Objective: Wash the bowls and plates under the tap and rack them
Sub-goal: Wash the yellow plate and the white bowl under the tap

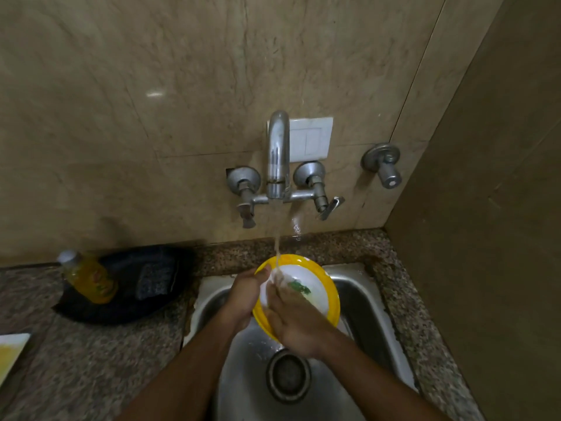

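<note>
A yellow-rimmed plate with a white centre and a green mark is tilted over the steel sink, under water running from the chrome tap. My left hand grips the plate's left rim, thumb on the inside. My right hand lies flat on the plate's white face, fingers stretched toward the stream. The plate's lower edge is hidden behind my right hand.
Left of the sink, a black tray holds a bottle of yellow liquid and a dark scrubber on the granite counter. A white and yellow plate edge shows at far left. A side wall closes the right.
</note>
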